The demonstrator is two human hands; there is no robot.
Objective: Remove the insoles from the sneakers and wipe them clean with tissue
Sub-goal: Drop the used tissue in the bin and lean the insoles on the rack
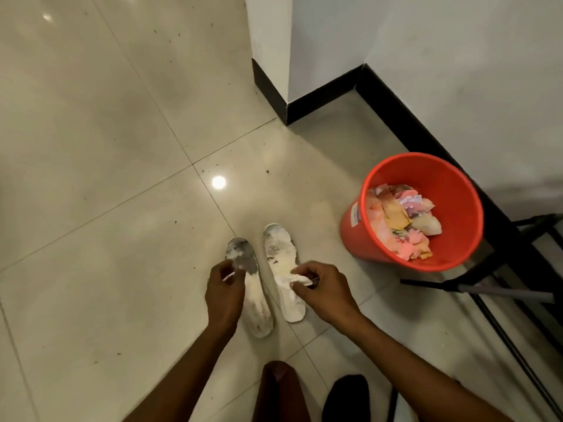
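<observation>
Head view, right fingers [308,270] apparently pinching tissue [297,280]

The white scrap [228,276] pinched by the left hand [224,295] was too small to identify; the black rack [515,263] ran off the right edge.

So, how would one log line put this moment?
insoles: on floor | left hand: pinches white scrap | right hand: grips tissue
</observation>
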